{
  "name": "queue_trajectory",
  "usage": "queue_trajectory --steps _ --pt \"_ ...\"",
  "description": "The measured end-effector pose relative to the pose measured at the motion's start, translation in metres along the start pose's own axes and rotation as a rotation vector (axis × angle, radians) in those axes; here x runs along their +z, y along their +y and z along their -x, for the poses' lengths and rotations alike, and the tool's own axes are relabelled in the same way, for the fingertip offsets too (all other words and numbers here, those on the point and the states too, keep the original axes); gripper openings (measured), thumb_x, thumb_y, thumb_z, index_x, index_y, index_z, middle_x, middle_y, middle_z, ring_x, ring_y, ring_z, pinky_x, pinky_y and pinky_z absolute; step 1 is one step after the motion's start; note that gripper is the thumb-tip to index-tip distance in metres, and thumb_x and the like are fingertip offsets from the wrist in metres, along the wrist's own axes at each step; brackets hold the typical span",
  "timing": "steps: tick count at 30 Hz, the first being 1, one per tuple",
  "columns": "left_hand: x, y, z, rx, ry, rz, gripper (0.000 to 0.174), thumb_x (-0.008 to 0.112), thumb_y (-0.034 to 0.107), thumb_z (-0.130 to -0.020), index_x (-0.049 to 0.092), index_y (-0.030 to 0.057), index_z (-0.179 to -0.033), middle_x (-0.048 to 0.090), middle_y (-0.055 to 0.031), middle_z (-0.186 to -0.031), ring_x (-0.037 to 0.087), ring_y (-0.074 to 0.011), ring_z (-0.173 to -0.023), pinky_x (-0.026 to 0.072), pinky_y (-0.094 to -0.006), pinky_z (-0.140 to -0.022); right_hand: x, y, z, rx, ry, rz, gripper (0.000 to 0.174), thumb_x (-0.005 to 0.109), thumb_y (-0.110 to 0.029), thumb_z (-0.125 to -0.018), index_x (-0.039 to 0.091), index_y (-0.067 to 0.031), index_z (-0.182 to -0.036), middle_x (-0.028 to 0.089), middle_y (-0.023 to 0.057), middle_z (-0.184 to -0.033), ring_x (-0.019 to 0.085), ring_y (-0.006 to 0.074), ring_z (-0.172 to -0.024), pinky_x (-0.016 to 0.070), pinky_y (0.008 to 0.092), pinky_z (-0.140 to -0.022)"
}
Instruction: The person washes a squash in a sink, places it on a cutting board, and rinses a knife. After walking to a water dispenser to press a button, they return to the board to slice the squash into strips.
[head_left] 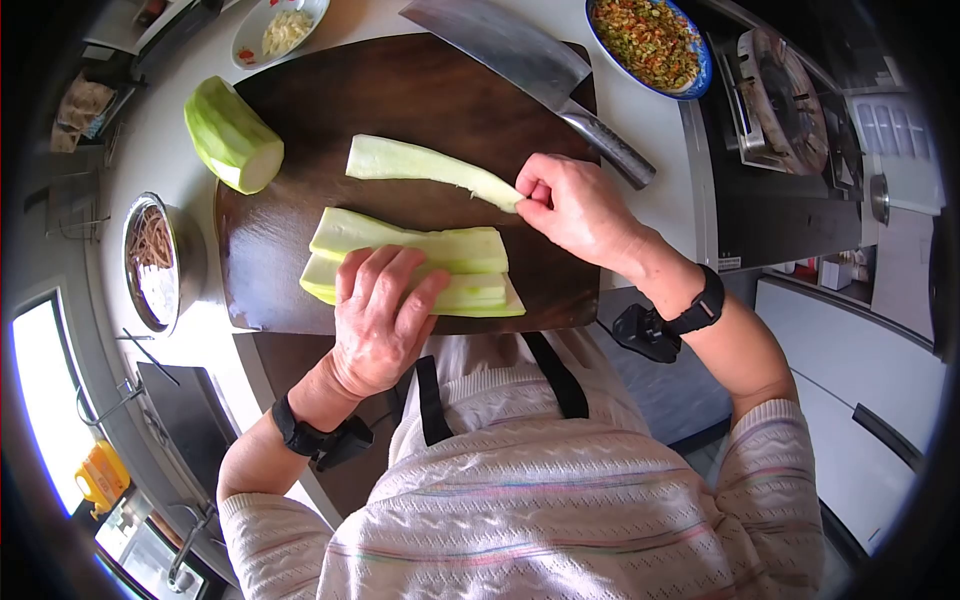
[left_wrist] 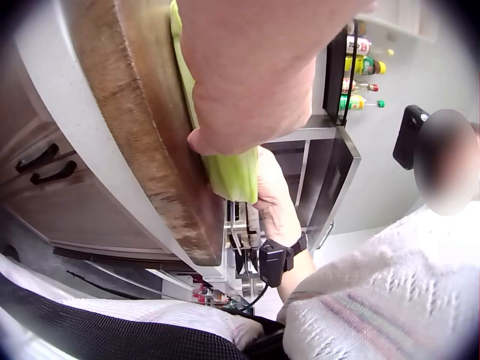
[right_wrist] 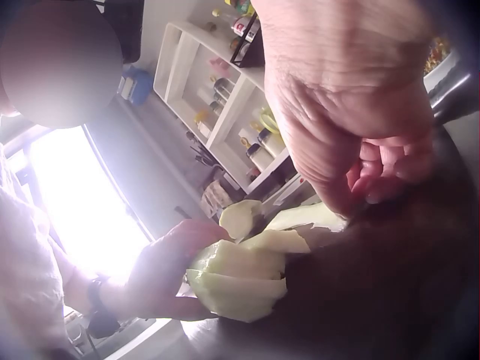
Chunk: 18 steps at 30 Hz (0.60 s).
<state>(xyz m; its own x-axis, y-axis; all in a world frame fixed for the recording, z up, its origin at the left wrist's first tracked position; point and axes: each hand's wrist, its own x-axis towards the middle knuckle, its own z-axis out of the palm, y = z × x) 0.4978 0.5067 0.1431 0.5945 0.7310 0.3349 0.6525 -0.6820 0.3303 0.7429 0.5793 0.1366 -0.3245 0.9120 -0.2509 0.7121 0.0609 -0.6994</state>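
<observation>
My right hand (head_left: 580, 205) pinches the end of a long, thin slice of pale green gourd (head_left: 420, 165) between thumb and fingertips, over the dark wooden cutting board (head_left: 300, 120). My left hand (head_left: 385, 310) holds several thick gourd slices (head_left: 470, 250) side by side near the board's front edge, its fingers spread over them. In the right wrist view, the cut ends of these slices (right_wrist: 240, 289) face the camera. A peeled gourd piece (head_left: 232, 135) with a flat cut end lies at the board's left corner. A cleaver (head_left: 510, 50) rests along the far right edge.
A blue-rimmed bowl of chopped mix (head_left: 650, 45) stands at the back right, beside a gas burner (head_left: 785, 100). At the back left is a bowl of pale chopped pieces (head_left: 285, 30). A metal bowl with brown strips (head_left: 152, 260) sits left of the board. The cleaver's handle (head_left: 610, 145) overhangs the board.
</observation>
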Motion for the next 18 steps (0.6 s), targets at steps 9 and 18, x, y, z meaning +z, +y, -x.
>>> queue_trajectory --steps 9,18 --pt "-0.002 0.000 -0.003 0.000 -0.018 -0.002 0.059 0.071 0.005 -0.047 0.059 0.0051 -0.105 0.053 -0.0139 -0.112 0.054 -0.0336 -0.103 0.0421 -0.0469 -0.087 -0.005 -0.023 0.024 -0.345 -0.058 0.000 0.027 0.070 -0.009 -0.076 0.062 -0.0062 -0.101 0.060 0.0057 -0.091 0.061 0.0215 -0.080 0.0514 0.0312 -0.069" --pt "-0.004 -0.003 -0.004 0.015 -0.036 0.008 0.058 0.071 0.007 -0.048 0.060 0.0055 -0.104 0.053 -0.0146 -0.116 0.053 -0.0347 -0.106 0.0426 -0.0474 -0.087 0.003 -0.021 0.018 -0.445 -0.154 0.247 0.027 0.066 -0.010 -0.073 0.062 -0.0043 -0.099 0.063 0.0091 -0.098 0.062 0.0287 -0.088 0.0516 0.0376 -0.075"
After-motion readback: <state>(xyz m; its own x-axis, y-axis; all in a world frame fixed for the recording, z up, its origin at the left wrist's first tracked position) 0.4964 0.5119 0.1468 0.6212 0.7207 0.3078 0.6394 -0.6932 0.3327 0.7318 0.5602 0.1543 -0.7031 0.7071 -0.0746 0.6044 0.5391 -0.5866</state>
